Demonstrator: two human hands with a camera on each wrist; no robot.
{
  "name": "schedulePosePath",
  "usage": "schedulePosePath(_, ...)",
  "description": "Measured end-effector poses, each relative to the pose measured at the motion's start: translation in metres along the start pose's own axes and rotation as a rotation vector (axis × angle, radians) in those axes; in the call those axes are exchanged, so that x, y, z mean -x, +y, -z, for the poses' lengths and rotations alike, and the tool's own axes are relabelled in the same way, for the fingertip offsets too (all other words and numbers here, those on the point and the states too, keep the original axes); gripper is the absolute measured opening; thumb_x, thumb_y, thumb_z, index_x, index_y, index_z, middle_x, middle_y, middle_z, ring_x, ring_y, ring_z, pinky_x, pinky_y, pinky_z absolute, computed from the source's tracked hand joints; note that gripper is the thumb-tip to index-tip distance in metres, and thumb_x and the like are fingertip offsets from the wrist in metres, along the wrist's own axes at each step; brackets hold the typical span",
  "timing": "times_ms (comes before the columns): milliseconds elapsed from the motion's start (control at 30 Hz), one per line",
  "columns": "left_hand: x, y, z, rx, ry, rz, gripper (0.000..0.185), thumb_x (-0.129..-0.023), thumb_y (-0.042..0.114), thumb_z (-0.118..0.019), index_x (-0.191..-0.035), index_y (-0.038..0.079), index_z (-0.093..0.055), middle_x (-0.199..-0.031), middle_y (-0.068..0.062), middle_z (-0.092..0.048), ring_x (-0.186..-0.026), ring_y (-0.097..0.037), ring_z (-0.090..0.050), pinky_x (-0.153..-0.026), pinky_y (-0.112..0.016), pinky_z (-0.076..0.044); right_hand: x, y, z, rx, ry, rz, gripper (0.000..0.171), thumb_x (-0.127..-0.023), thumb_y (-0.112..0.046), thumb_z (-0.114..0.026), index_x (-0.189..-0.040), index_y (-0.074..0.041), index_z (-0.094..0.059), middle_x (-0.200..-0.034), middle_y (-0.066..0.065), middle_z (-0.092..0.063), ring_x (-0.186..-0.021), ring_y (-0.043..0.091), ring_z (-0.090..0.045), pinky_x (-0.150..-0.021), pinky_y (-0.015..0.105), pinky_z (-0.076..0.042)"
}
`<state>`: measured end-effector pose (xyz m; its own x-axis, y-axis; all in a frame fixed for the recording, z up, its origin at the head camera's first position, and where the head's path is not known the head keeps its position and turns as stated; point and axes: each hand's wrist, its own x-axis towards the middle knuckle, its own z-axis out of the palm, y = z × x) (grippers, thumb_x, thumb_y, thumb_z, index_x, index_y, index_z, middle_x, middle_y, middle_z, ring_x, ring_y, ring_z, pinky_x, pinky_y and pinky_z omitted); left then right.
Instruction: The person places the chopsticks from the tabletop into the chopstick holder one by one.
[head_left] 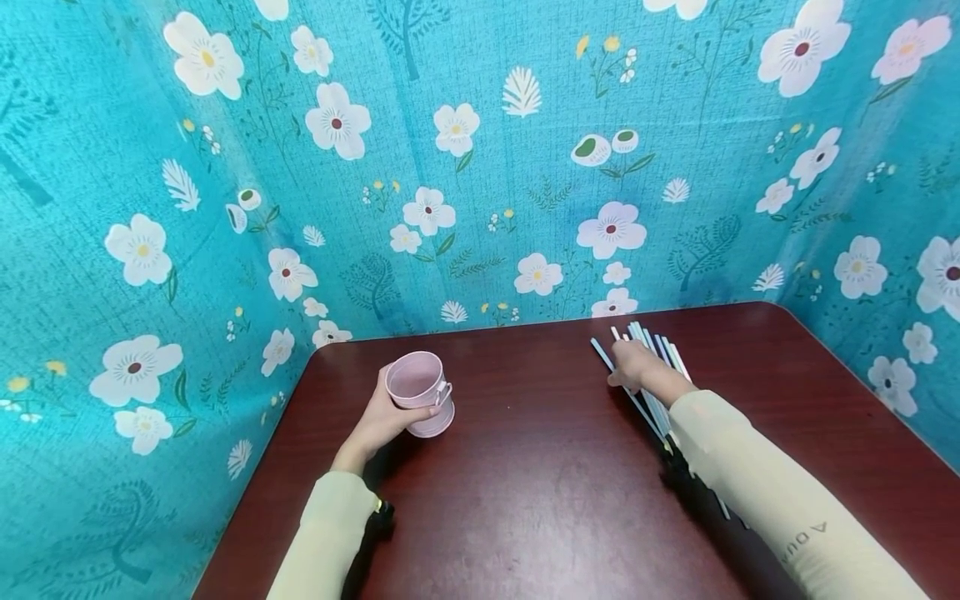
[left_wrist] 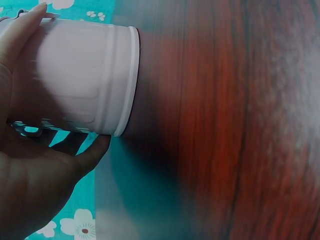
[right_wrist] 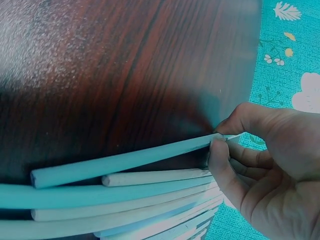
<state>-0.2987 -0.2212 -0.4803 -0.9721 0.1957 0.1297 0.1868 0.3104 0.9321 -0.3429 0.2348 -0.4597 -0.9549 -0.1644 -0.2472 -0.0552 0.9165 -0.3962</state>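
Observation:
My left hand (head_left: 386, 423) grips a small pale pink bucket (head_left: 435, 423) at the left of the table, thumb across its front near the wire handle. In the left wrist view the fingers and thumb wrap the bucket's ribbed side (left_wrist: 75, 75), and its base is close over the tabletop. Far to the right, my right hand (head_left: 639, 367) is over a bundle of long thin sticks. In the right wrist view, thumb and forefinger pinch one light blue stick (right_wrist: 125, 159) near its far end. White and blue sticks (right_wrist: 125, 205) lie side by side just beside it.
The dark red-brown wooden table (head_left: 540, 467) has rounded far corners. A turquoise flowered cloth (head_left: 480, 225) hangs behind it and along both sides. The right forearm sleeve (head_left: 780, 492) covers part of the sticks.

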Motion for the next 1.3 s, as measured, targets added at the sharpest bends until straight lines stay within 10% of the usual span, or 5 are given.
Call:
schedulePosePath(633,-0.007,0.007,-0.018,-0.001,-0.025,-0.017,0.098,-0.073,0.014,-0.094,-0.148,0.017,-0.031,-0.142,-0.009,-0.051,-0.132,-0.033,-0.048,-0.105,-0.048,-0.045,0.006,-0.004,0.001,-0.067,0.032,0.039,0.010,-0.093,-0.002,-0.068,-0.085,0.003,-0.067,-0.071,0.012,-0.064,-0.057,0.020,-0.066,-0.059,0.033,-0.057)
schedulePosePath(933,-0.005,0.012,-0.024,0.032,-0.035,-0.025,0.100,-0.072,0.010,-0.094,-0.150,0.015,-0.030,-0.144,-0.013,-0.050,-0.133,-0.036,-0.046,-0.107,-0.053,-0.042,0.008,-0.011,0.006,-0.066,0.101,0.113,0.040,-0.090,0.001,-0.063,-0.055,-0.013,-0.049,-0.046,-0.001,-0.046,-0.049,0.021,-0.066,-0.048,0.027,-0.049)
schedulePosePath(1300,-0.007,0.014,-0.035,0.012,-0.046,-0.038,0.098,-0.072,0.012,-0.094,-0.148,0.016,-0.033,-0.141,-0.011,-0.053,-0.131,-0.033,-0.049,-0.106,-0.050,-0.043,0.016,-0.012,0.014,-0.121,0.148,0.166,0.011,-0.092,0.000,-0.062,-0.085,0.005,-0.069,-0.061,0.008,-0.062,-0.052,0.015,-0.064,-0.057,0.033,-0.056)
